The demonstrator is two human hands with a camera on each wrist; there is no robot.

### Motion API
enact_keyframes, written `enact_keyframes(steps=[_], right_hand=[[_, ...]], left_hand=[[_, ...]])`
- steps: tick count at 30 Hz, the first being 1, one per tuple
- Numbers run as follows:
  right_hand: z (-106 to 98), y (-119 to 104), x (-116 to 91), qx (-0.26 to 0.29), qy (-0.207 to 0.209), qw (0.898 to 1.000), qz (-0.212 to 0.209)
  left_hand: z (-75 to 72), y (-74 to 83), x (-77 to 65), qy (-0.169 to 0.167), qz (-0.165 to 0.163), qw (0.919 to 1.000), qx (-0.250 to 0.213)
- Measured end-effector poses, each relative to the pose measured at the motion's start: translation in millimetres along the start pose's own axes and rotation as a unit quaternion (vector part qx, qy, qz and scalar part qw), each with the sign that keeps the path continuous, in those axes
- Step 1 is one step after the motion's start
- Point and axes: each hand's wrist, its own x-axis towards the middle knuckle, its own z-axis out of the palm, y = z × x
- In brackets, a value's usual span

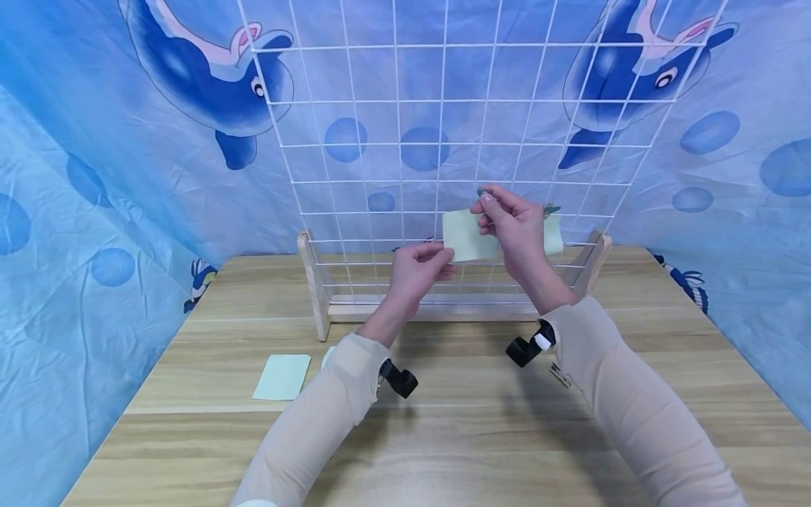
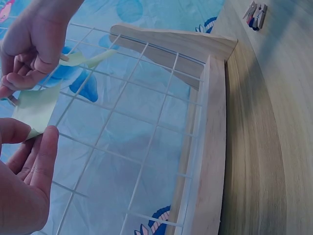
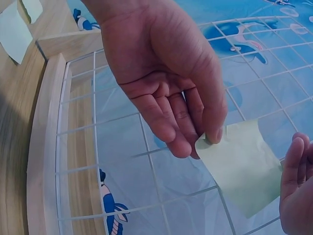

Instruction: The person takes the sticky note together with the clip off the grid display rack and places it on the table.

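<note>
Backdrop: blue cloth [image 1: 158, 190] printed with dolphins and darker round spots, hanging behind and beside the counter.
Counter: wood-grained surface [image 1: 456, 443]; one pale green sheet [image 1: 282, 377] lies at left, another [image 1: 327, 357] is partly hidden by the left sleeve [image 1: 336, 401], and small clips [image 2: 257, 15] lie near the right sleeve [image 1: 627, 394].
White wire grid: upright rack [image 1: 420, 181] in wooden feet [image 1: 315, 289], bearing a pale green paper [image 1: 553, 236] at right, a green-topped clip [image 1: 550, 210] at its upper edge.
Held note: pale green paper [image 1: 465, 236] between the two hands, before the grid; contact with the wires cannot be told.
Left hand: pinches [image 1: 418, 271] the note's lower left corner.
Right hand: pinches [image 1: 516, 229] the note near its top, a small green piece [image 1: 482, 191] showing at the fingertips.
</note>
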Motion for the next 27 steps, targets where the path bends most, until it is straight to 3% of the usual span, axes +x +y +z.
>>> enact_keyframes(steps=[11, 19, 27], right_hand=[[-1.1, -5.1, -3.6, 0.047, 0.020, 0.999, -0.007], [-4.2, -7.9, -11.4, 0.055, 0.002, 0.998, -0.019], [-7.9, -9.0, -24.5, 0.053, -0.012, 0.999, 0.002]], left_hand=[[-9.0, -5.2, -4.6, 0.001, -0.001, 0.9998, 0.018], [-21.0, -9.7, -12.2, -0.004, 0.002, 0.9997, 0.023], [-37.8, -14.0, -19.8, -0.005, -0.012, 0.9987, 0.049]])
